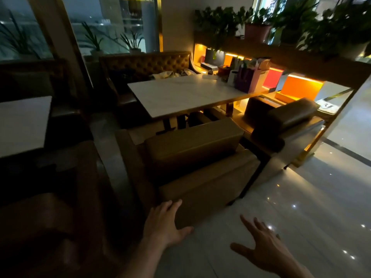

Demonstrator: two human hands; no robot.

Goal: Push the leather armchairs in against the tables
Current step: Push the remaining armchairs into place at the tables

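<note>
We counted two leather armchairs at the white-topped table, the near armchair with its back to us and the far armchair beside the lit shelf, plus a third armchair in the dark at the lower left. We counted two worktops, the middle worktop and a second worktop at the left edge, and one tufted bench seat behind the middle one. We saw two hands, the left hand and the right hand, and one pink plant pot that we could tell apart on the shelf top; the other plants were too blurred to count.
</note>
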